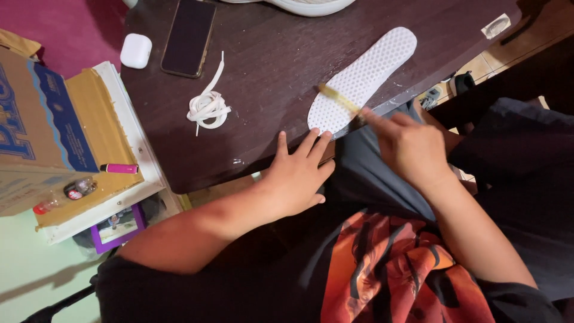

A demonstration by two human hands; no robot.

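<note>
Bare dark table (281,72) between coiled laces (207,107) and insole (365,78).

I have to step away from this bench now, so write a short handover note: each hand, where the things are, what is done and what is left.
Left hand: empty, flat on the dark table edge, fingertips by the heel of the white insole.
Right hand: grips a yellowish brush, its blurred head over the insole's heel.
Insole lies on the table, heel overhanging the edge.
White laces lie coiled, out of the shoe.
Left: how much remains cannot be told.
</note>
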